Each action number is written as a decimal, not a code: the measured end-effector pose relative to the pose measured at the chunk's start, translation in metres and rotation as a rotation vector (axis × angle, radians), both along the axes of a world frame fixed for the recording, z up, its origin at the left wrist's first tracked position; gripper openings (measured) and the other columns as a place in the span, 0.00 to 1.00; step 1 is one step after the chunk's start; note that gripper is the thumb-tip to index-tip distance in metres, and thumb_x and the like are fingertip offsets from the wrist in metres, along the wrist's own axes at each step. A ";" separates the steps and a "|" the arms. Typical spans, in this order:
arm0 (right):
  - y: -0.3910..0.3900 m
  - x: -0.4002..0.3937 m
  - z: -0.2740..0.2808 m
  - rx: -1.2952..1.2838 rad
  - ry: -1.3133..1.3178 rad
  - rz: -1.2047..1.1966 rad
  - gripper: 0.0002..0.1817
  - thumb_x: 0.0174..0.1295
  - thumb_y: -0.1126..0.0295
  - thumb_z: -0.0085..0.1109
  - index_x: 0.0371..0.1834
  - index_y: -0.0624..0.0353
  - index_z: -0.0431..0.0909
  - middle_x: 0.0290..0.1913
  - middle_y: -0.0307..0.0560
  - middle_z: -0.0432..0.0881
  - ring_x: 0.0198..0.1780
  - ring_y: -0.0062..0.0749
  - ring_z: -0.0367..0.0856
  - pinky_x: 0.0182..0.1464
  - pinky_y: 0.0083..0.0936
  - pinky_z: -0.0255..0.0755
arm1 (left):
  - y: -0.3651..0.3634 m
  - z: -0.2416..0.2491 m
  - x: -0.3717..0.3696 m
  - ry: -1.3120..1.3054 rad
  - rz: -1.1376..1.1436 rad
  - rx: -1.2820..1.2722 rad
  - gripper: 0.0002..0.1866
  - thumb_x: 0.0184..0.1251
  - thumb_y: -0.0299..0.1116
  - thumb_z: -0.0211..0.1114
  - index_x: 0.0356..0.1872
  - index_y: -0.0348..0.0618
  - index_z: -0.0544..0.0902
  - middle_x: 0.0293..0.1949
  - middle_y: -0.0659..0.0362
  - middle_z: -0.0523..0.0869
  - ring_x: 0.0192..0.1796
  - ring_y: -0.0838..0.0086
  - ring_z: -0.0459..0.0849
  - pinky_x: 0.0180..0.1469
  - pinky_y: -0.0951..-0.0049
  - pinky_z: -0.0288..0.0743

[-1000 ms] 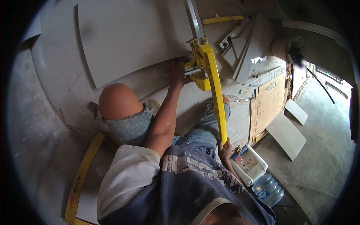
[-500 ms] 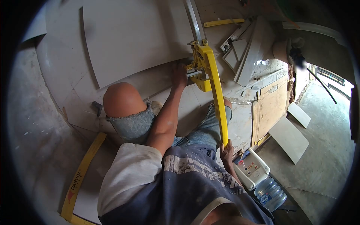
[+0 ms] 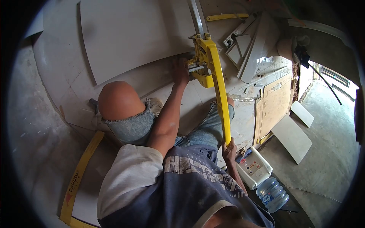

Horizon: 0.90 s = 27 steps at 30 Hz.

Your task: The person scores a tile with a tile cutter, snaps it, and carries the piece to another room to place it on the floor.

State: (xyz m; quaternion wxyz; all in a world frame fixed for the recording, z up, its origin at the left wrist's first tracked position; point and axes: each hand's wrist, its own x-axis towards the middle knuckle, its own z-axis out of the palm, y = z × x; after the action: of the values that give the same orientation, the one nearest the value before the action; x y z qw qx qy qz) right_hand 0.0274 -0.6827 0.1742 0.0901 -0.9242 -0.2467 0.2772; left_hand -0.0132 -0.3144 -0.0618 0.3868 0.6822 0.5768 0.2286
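A yellow-handled tile cutter stands in front of me, its head on a bright metal rail. My right hand is closed round the lower end of the long yellow handle. My left hand lies just left of the cutter head, by the near edge of a large grey tile. Its fingers look stretched forward, flat in the shade, though the tips are hard to see. The tile extends under the rail's left side.
Tile offcuts lean in a pile right of the cutter, near a yellow bar. A wooden panel, loose tile pieces and a white water dispenser with a bottle lie to the right. A yellow GARUDA TILE frame is at lower left.
The whole view has shifted slightly, so things sit a little higher in it. Both hands keep their places, the right on the handle and the left beside the cutter head.
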 end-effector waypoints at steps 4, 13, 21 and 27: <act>-0.003 0.003 -0.001 -0.024 0.004 0.011 0.13 0.61 0.69 0.60 0.44 0.60 0.69 0.24 0.62 0.78 0.28 0.61 0.81 0.29 0.44 0.71 | 0.001 -0.005 0.001 0.001 -0.036 0.022 0.11 0.66 0.31 0.64 0.48 0.51 0.79 0.45 0.48 0.76 0.49 0.49 0.78 0.51 0.52 0.72; 0.029 0.007 0.043 -0.093 0.110 -0.096 0.14 0.65 0.63 0.61 0.41 0.62 0.71 0.23 0.58 0.79 0.24 0.47 0.81 0.28 0.39 0.70 | 0.007 -0.008 -0.006 0.034 -0.092 -0.013 0.12 0.67 0.34 0.64 0.50 0.49 0.79 0.48 0.46 0.78 0.51 0.48 0.79 0.53 0.51 0.73; 0.069 0.017 0.146 -0.221 0.103 -0.121 0.20 0.61 0.60 0.67 0.45 0.66 0.76 0.22 0.53 0.78 0.24 0.37 0.78 0.30 0.35 0.70 | 0.011 -0.012 0.001 0.063 -0.085 0.174 0.15 0.67 0.32 0.62 0.54 0.48 0.79 0.47 0.46 0.79 0.51 0.48 0.80 0.50 0.50 0.76; 0.097 0.022 0.178 -0.299 0.112 -0.126 0.23 0.60 0.57 0.66 0.49 0.65 0.76 0.27 0.56 0.82 0.30 0.44 0.83 0.34 0.40 0.72 | 0.012 0.016 0.002 0.139 -0.085 0.251 0.17 0.65 0.28 0.62 0.55 0.49 0.80 0.49 0.48 0.80 0.51 0.50 0.80 0.52 0.52 0.76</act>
State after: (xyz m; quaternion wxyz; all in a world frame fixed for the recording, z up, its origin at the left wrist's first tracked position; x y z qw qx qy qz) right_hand 0.0490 -0.5858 0.3519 -0.0175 -0.9240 -0.1390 0.3557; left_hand -0.0110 -0.3022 -0.0455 0.2670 0.7633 0.5397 0.2342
